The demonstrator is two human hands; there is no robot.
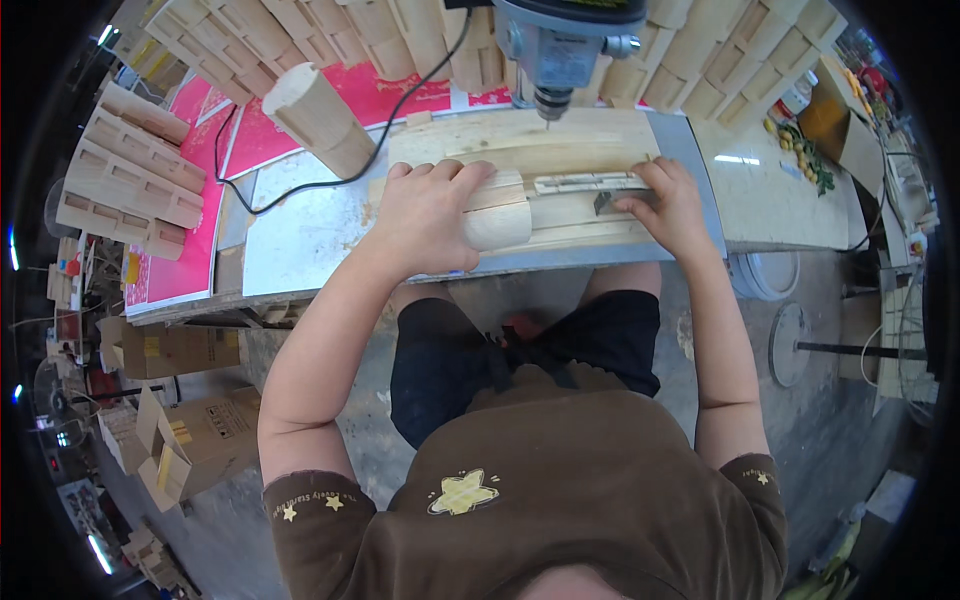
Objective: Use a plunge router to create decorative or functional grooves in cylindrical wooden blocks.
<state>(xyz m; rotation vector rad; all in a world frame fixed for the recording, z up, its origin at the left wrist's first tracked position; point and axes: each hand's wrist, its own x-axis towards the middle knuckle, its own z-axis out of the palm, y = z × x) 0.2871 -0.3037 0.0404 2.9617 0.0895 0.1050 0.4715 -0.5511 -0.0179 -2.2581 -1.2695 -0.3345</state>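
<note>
My left hand (pixel 425 205) is wrapped round a pale, rounded wooden block (pixel 500 215) lying on its side on the workbench. The palm hides the block's left part. Right of the block, a narrow pale strip (pixel 590 183) runs along a wooden board (pixel 570 212). My right hand (pixel 670 208) pinches around the strip's right end, with fingers on the far side and thumb on the near side. A small dark metal piece (pixel 604 203) sits by that thumb. Just beyond, a drill press (pixel 565 60) hangs with its chuck and thin bit pointing down.
An upright wooden block (pixel 320 122) stands left of my hands, beside a black cable (pixel 375 150). Stacked wooden blocks (pixel 130 175) line the bench's left side, and more (pixel 735 55) stand along the back. A cardboard box (pixel 200 440) and a white bucket (pixel 765 275) are on the floor.
</note>
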